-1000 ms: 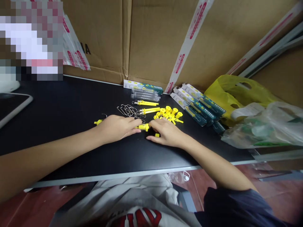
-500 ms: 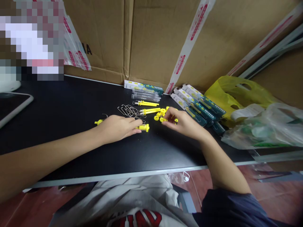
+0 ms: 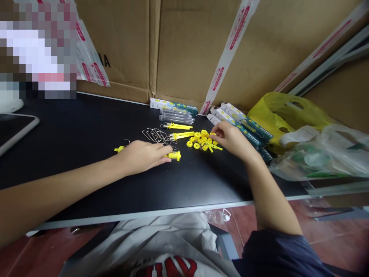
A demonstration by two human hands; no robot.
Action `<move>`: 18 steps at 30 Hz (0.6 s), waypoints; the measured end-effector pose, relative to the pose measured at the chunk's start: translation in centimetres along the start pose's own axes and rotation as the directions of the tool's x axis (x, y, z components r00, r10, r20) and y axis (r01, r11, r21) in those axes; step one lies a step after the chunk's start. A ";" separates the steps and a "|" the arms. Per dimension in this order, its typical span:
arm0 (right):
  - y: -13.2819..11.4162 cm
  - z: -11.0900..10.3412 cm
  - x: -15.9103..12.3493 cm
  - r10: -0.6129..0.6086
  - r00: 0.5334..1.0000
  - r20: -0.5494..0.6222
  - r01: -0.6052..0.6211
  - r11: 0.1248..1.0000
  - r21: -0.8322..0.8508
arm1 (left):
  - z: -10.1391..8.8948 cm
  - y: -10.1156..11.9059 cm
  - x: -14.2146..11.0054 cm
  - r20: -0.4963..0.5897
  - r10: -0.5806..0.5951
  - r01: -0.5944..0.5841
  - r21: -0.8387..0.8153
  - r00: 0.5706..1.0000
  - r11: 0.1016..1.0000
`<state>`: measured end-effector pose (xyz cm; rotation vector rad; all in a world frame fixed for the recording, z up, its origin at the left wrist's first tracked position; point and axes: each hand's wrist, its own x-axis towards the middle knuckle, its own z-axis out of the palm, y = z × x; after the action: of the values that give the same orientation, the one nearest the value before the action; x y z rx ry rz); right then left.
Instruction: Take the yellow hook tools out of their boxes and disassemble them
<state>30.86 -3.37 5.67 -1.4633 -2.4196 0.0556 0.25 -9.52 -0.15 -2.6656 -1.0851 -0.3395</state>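
My left hand (image 3: 144, 156) is wrapped round a tubular spring scale (image 3: 174, 156) lying along the table; its yellow end cap sticks out past my fingertips, and a yellow end with a wire hook (image 3: 119, 149) shows beyond the wrist. My right hand (image 3: 226, 138) is over the right side of a pile of small yellow caps and rings (image 3: 196, 146), fingers pinched together; what is between them is hidden. Metal hooks (image 3: 157, 135) lie just beyond my left hand, beside yellow rods with springs (image 3: 184, 135).
Clear tubes (image 3: 177, 115) lie before a printed box (image 3: 157, 102) at the back. More printed boxes (image 3: 253, 125) are stacked to the right, next to a yellow plastic bag (image 3: 265, 107) and a clear bag (image 3: 317, 157). A white-edged tablet (image 3: 17, 129) lies far left. Large cartons (image 3: 187, 57) stand behind the black table (image 3: 184, 188).
My right hand has moved right and slightly away across the pile, uncovering more yellow caps and a few flat yellow pieces. My left hand stays on the spring scale.
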 end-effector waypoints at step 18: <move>-0.9 -0.2 -1.7 0.130 0.949 0.287 -0.015 0.929 -0.371 | 0.0 -0.1 0.0 0.023 0.005 -0.005 0.008 1.000 1.000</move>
<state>30.87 -5.27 5.67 -1.8260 -2.7337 -0.1736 0.23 -9.44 -0.12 -2.6710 -1.0844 -0.3044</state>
